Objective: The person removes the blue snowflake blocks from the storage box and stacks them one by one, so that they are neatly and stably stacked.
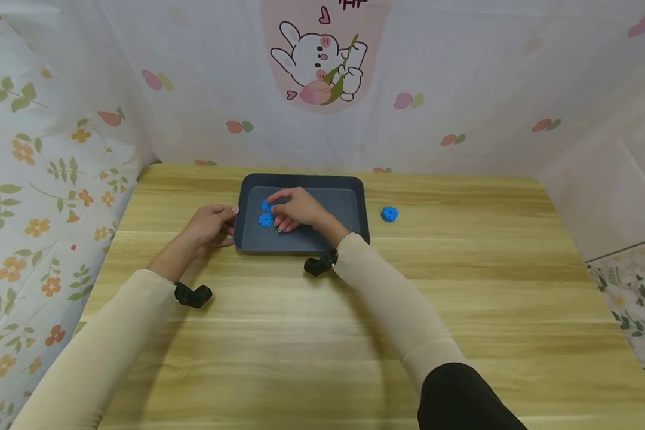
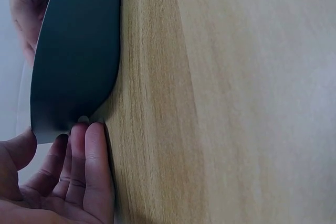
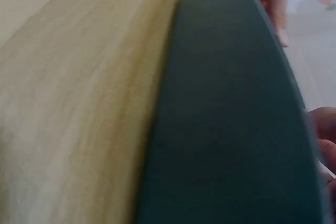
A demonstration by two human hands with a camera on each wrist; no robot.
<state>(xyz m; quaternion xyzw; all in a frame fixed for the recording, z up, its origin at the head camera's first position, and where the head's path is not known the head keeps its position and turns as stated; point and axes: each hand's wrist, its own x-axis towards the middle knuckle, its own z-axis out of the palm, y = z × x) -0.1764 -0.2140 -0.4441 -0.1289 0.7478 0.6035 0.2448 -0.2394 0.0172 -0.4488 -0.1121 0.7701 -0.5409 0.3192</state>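
A dark grey tray (image 1: 322, 243) lies on the wooden table. My left hand (image 1: 209, 228) grips its left end; in the left wrist view the thumb (image 2: 21, 148) is at the rim and the fingers (image 2: 94, 156) are against the outer wall. Inside the tray, on its left side, my right hand (image 1: 298, 210) pinches the edge of a blue notched disc (image 1: 265, 205) between thumb and forefinger. Just below it lies another blue notched disc (image 1: 266, 220). In the right wrist view the tray wall (image 3: 226, 108) hides the discs and most of the right hand (image 3: 326, 135).
Right of the tray, a small stack of blue notched discs (image 1: 389, 214) sits on the wooden table (image 1: 462, 269). A patterned white cloth (image 1: 193, 71) hangs behind the table, and a floral one (image 1: 37, 179) along the left.
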